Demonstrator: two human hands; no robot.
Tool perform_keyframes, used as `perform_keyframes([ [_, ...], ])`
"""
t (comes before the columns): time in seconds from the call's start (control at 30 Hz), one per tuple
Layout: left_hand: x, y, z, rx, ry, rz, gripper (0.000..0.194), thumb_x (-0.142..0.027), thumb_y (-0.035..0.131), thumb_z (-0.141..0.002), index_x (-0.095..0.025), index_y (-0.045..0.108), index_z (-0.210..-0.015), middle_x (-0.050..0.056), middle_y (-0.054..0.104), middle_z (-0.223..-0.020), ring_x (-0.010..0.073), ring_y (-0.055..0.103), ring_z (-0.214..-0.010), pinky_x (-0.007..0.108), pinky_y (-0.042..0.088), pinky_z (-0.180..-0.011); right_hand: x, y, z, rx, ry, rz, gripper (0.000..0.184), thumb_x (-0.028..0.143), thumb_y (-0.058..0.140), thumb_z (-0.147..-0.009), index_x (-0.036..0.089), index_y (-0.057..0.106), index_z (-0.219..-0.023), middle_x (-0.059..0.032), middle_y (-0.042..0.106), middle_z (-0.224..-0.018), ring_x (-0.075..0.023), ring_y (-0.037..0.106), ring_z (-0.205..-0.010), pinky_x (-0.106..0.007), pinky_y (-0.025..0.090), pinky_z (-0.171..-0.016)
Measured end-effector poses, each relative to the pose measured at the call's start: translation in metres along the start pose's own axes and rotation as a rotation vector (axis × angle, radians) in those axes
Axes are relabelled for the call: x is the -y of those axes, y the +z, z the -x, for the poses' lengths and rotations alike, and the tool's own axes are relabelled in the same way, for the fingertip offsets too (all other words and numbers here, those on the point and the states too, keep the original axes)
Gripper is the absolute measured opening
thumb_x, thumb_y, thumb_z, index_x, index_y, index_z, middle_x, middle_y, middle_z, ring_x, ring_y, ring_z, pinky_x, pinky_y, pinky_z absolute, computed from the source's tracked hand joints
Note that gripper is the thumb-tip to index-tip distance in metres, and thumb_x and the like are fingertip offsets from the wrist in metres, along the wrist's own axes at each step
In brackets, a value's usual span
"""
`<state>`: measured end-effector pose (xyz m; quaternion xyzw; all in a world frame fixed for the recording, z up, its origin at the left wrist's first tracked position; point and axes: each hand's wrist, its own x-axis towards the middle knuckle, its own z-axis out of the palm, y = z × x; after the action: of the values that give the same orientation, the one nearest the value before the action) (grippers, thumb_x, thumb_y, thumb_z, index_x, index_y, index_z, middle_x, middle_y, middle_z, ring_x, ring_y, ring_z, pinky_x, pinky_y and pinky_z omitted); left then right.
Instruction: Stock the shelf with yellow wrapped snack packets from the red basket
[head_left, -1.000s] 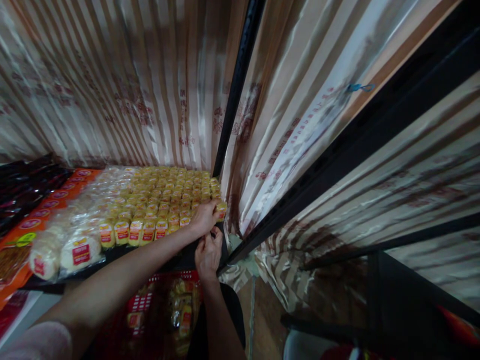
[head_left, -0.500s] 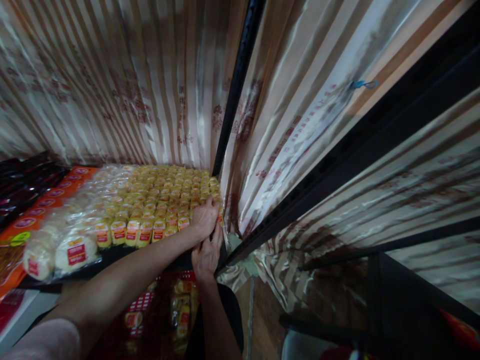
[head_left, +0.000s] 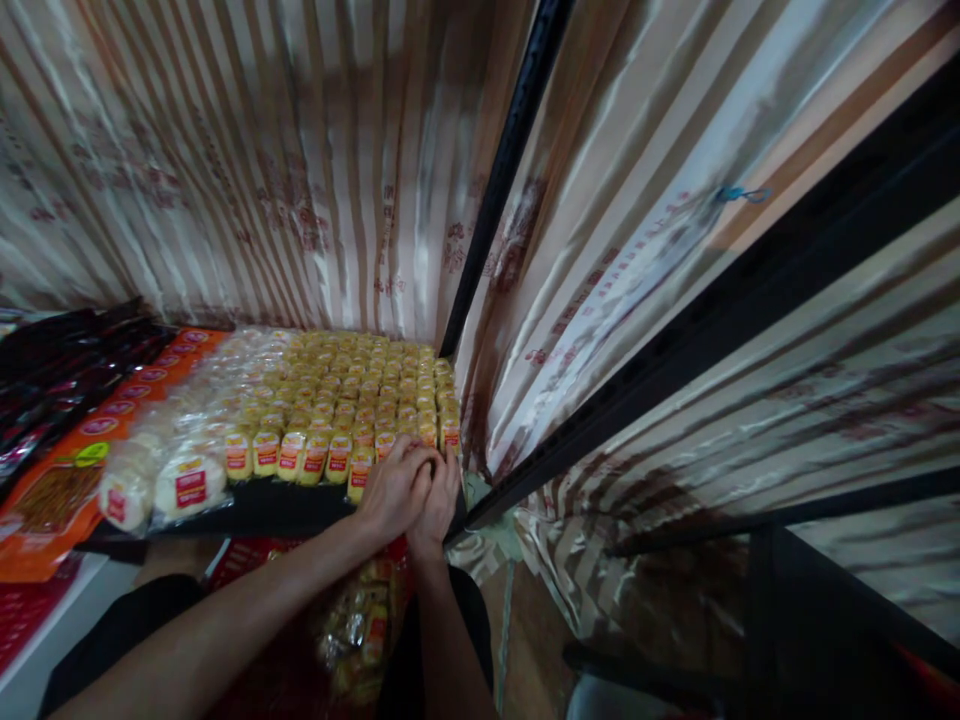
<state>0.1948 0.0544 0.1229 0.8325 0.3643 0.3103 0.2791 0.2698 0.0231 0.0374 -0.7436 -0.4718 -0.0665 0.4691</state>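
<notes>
Shelf (head_left: 274, 505) backed by curtain (head_left: 337, 200). Left hand (head_left: 397, 488) and right hand (head_left: 437, 505) curled, any hold hidden. Packs (head_left: 313, 460) judged light, crushable; best pinched by sides.

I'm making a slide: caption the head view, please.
Left hand and right hand meet at the front of red-labelled yellow packets beside clear-bagged white rounds on a black shelf.

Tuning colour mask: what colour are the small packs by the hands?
Packs are yellow with red labels; best seen in the head view.
</notes>
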Motion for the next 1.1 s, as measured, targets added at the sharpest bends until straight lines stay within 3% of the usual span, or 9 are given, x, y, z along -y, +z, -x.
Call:
perform_keyframes([
  [0.2,0.02,-0.015,0.066,-0.186,-0.195,0.089,0.027,-0.014,0.04,-0.08,-0.022,0.059,-0.097,0.006,0.055,-0.099,0.0169,0.058,-0.092,0.032,0.05,-0.083,0.005,-0.003,-0.001,-0.077,-0.041,-0.089,0.029,0.022,0.036,-0.087,0.012,0.055,-0.107,-0.0144,0.058,-0.108,-0.0209,0.05,-0.107,-0.04,0.043,-0.088],
  [0.33,0.04,-0.019,0.085,-0.298,-0.298,0.142,0.034,-0.009,0.04,-0.074,-0.019,0.055,-0.103,0.007,0.053,-0.1,0.0162,0.058,-0.086,0.035,0.05,-0.083,0.015,-0.007,0.007,0.006,-0.078,-0.162,0.027,0.027,0.04,-0.089,0.013,0.059,-0.103,-0.0126,0.06,-0.099,-0.0185,0.054,-0.095,-0.029,0.048,-0.07],
  [0.5,0.058,-0.018,0.087,-0.313,-0.323,0.216,0.032,-0.012,0.041,-0.074,-0.016,0.052,-0.104,0.01,0.05,-0.102,0.0142,0.058,-0.074,0.035,0.053,-0.074,0.033,-0.004,0.02,0.108,-0.16,-0.132,0.027,0.028,0.041,-0.09,0.014,0.062,-0.1,-0.0101,0.061,-0.093,-0.0175,0.053,-0.093,-0.034,0.045,-0.083],
  [0.7,0.068,-0.01,0.086,-0.286,-0.24,0.138,0.03,-0.014,0.042,-0.077,-0.018,0.054,-0.104,0.008,0.049,-0.103,0.014,0.058,-0.074,0.036,0.053,-0.079,0.02,0.0,0.005,-0.016,-0.128,0.027,0.036,0.027,0.036,-0.091,0.012,0.056,-0.117,-0.0156,0.052,-0.122,-0.0224,0.043,-0.114,-0.043,0.037,-0.095],
  [0.87,0.082,0.001,0.085,-0.26,-0.175,0.015,0.033,-0.015,0.042,-0.079,-0.017,0.053,-0.11,0.01,0.048,-0.109,0.017,0.059,-0.086,0.035,0.053,-0.079,0.001,0.004,-0.008,0.075,-0.177,0.073,0.039,0.025,0.033,-0.091,0.018,0.054,-0.122,-0.0127,0.047,-0.129,-0.0231,0.04,-0.119,-0.044,0.038,-0.095],
  [1.1,0.091,0.008,0.081,-0.308,-0.078,-0.116,0.031,-0.016,0.04,-0.082,-0.017,0.055,-0.109,0.01,0.052,-0.104,0.0184,0.06,-0.091,0.031,0.054,-0.076,0.0,0.01,-0.008,0.086,-0.147,0.031,0.039,0.021,0.033,-0.09,0.02,0.054,-0.123,-0.0133,0.046,-0.126,-0.0219,0.043,-0.114,-0.041,0.041,-0.092],
])
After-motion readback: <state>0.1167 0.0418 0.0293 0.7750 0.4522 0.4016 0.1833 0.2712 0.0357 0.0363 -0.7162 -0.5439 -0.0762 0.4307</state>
